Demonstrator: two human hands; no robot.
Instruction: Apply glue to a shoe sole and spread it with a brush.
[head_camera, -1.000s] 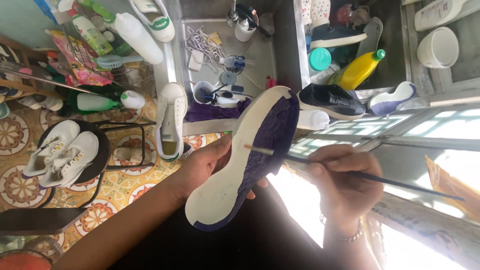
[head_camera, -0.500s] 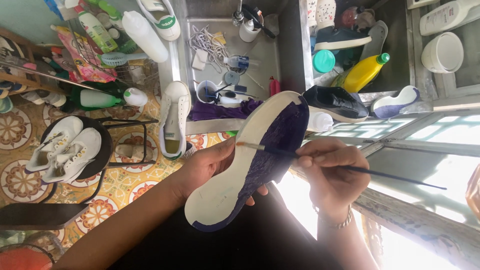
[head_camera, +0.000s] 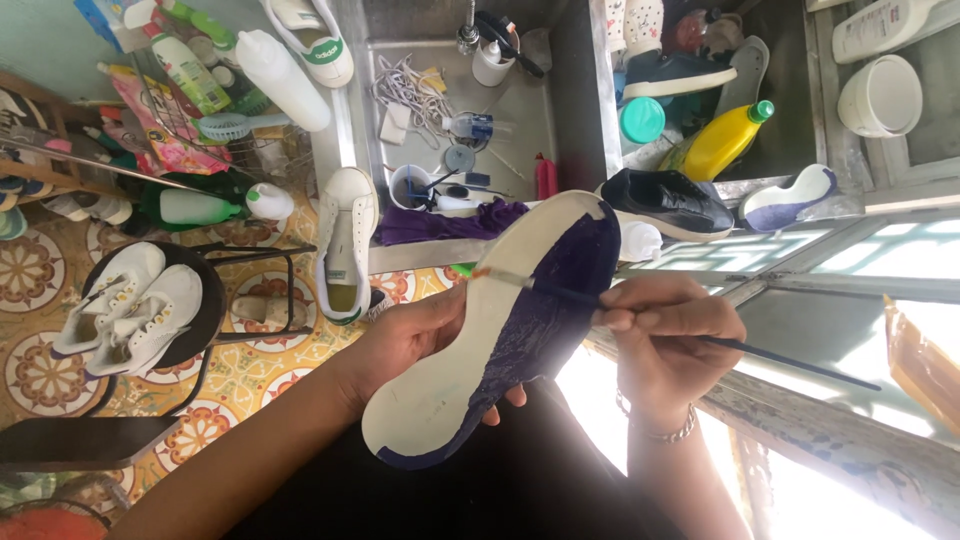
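Above the cluttered sink, left hand gripping shoe sole-up for painting, right hand pinching brush against its edge.

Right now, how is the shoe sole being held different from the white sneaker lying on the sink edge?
The shoe sole is held up in the left hand, while the white sneaker lies untouched on the steel sink edge. The shoe sole is part purple, part off-white; the white sneaker is plain white. A thin brush in the right hand rests on the shoe sole, not on the white sneaker. Both are footwear.
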